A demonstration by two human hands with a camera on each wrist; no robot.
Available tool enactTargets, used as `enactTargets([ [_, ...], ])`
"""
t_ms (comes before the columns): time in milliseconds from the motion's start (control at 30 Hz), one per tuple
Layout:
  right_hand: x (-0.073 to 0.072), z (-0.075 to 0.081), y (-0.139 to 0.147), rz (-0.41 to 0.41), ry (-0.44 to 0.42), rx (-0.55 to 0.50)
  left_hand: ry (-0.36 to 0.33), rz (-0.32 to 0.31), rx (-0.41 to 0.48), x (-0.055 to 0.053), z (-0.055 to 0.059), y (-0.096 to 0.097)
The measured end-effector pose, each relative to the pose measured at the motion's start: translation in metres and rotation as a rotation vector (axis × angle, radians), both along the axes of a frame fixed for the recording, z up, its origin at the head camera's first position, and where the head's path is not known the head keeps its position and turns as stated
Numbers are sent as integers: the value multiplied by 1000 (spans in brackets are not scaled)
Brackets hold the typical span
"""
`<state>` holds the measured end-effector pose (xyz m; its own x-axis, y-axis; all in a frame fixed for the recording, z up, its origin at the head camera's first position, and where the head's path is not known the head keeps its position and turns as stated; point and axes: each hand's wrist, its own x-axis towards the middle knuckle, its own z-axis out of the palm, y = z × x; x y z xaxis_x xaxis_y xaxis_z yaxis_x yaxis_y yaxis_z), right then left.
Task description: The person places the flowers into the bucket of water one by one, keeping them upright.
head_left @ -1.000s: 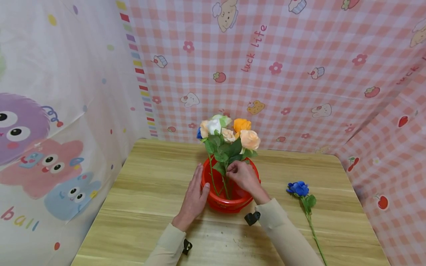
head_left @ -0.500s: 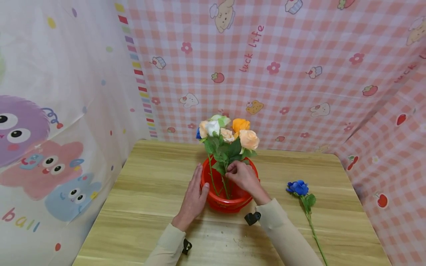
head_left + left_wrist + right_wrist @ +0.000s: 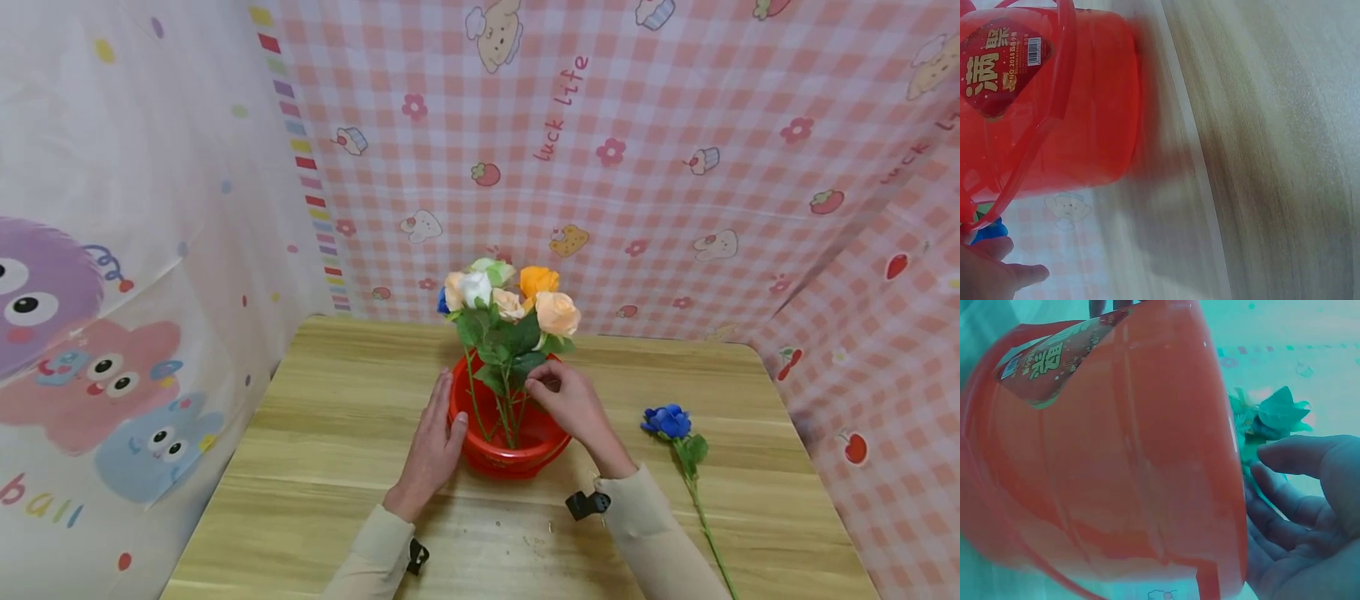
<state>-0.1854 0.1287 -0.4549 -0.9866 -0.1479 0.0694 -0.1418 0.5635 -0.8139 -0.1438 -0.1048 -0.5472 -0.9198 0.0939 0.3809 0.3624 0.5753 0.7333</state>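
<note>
Several roses, among them a peach rose (image 3: 557, 313), a white rose (image 3: 476, 289) and an orange rose (image 3: 538, 281), stand in a red plastic bucket (image 3: 504, 461). My left hand (image 3: 429, 446) rests along the bucket's left side, fingers straight. At the right rim, my right hand (image 3: 572, 404) has loosely bent fingers beside the green stems (image 3: 508, 412); in the right wrist view, a narrow gap shows between the thumb (image 3: 1291, 455) and index finger. A blue rose (image 3: 667, 422) lies on the table to the right.
The wooden table (image 3: 330, 433) carries a few small specks (image 3: 536, 546) in front of the bucket. A pink checked cloth (image 3: 450, 167) hangs behind, and a white patterned cloth (image 3: 195, 233) at the left. The bucket's handle (image 3: 1063, 62) hangs down its outside.
My right hand has shifted to the right, off the stem it was pinching, and its wrist has swung outward. The roses keep their places in the bucket. My left hand stays put.
</note>
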Motion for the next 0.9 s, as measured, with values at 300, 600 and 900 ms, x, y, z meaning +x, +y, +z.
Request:
enactTargets([
  [300,13,-3,13,-134,42,-178,10,8,4,0,0,-1],
  [600,26,-6,34,-218,33,-350,3,3,8,0,-1,0],
  [900,44,-7,65,-278,14,-364,-2,0,11,0,-2,1],
])
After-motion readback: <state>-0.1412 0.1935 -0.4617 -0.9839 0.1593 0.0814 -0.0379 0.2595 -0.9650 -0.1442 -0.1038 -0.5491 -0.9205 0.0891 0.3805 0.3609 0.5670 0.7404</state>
